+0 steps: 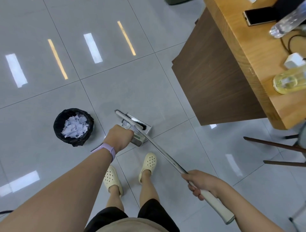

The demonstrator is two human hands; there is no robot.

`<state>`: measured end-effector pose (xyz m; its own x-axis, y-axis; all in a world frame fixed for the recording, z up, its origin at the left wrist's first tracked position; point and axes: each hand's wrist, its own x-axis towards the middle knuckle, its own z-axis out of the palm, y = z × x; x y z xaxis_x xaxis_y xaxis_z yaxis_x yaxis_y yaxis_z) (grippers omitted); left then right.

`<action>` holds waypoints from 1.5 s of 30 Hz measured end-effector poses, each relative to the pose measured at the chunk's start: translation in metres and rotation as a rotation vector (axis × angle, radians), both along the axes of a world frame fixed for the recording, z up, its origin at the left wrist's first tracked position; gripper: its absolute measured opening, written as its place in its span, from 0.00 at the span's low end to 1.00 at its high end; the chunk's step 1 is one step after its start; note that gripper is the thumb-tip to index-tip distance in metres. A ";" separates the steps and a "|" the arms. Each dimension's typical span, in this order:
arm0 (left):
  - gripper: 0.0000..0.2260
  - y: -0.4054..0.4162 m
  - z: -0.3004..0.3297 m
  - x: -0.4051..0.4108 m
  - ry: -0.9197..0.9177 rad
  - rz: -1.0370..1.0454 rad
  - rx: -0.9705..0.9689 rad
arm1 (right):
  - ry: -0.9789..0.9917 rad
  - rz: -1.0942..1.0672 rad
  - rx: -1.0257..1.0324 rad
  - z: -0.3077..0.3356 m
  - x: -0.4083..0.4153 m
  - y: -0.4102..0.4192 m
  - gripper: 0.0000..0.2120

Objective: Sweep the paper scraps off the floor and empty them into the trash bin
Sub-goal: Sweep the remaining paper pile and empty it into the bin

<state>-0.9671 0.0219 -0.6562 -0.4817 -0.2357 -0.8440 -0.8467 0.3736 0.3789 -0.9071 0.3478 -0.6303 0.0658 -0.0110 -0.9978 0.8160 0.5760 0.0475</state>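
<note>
The left hand [120,138] covers the dustpan's [139,132] handle and much of its rear, and the broom [130,121] head lying across its mouth hides whatever is inside. The desk [231,54] runs off the top and right edges, which also cut the phone [258,16], the clear bottle [288,21] and the yellowish glass container [286,82]. A dark green object [177,2] is clipped at the top edge and cannot be identified.

Looks like office or workroom. Glossy grey tile floor [115,92] reflecting strip ceiling lights. Wooden desk [245,69] upper right as landmark: on it phone [258,16], plastic bottle [288,21], white charger [293,62] with cable, yellowish glass jar [287,82]. Chair legs [278,145] just below desk. Small black-lined trash bin [73,127] well left of desk.
</note>
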 end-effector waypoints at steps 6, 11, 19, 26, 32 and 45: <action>0.04 -0.001 -0.005 0.012 0.035 -0.019 -0.031 | 0.062 -0.096 0.015 0.031 0.030 0.001 0.16; 0.04 -0.003 -0.008 0.022 0.055 -0.022 -0.029 | 0.105 -0.180 0.054 0.040 0.032 0.011 0.16; 0.03 -0.009 -0.004 0.071 -0.063 0.009 0.211 | 0.034 -0.412 0.091 0.052 0.038 0.017 0.17; 0.04 -0.048 -0.019 0.124 -0.451 0.190 0.651 | 0.036 -0.361 0.076 0.056 0.052 -0.009 0.17; 0.04 -0.056 -0.017 0.162 -0.376 0.250 0.613 | 0.083 -0.276 0.094 0.093 0.062 -0.022 0.17; 0.07 -0.106 0.055 0.212 -0.184 0.278 0.625 | 0.354 -0.338 0.019 0.127 0.129 -0.057 0.16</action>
<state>-0.7550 -0.0841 -0.6007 -0.3107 0.2256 -0.9234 -0.9500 -0.1066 0.2936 -0.7785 0.2906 -0.5031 -0.2814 0.0447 -0.9586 0.9252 0.2778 -0.2586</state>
